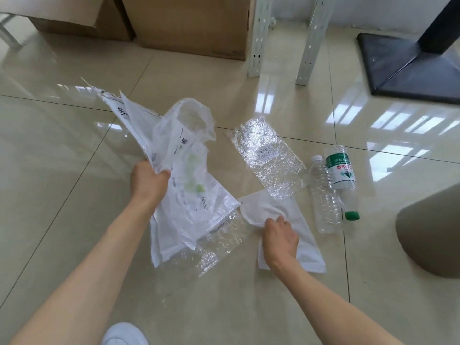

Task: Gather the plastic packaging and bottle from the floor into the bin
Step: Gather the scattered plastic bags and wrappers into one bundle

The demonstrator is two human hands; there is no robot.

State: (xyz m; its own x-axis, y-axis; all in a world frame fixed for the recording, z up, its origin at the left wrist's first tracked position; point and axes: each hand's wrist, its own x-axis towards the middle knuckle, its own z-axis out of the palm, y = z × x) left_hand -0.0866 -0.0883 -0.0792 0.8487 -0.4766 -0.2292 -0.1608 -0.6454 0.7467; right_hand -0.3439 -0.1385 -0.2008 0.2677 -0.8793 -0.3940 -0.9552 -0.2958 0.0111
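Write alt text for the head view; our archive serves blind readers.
A person's left hand grips a bunch of plastic bags while the right hand pinches a white pouch on the tiled floor. A clear wrapper and two bottles lie to the right.

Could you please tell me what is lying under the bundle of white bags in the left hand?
A crinkled clear plastic sheet on the floor pokes out below the white bags; whatever lies further beneath them is covered.

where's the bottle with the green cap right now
In the head view the green-capped bottle lies on the floor tiles at right, beside the clear label-less bottle, beyond the right hand.
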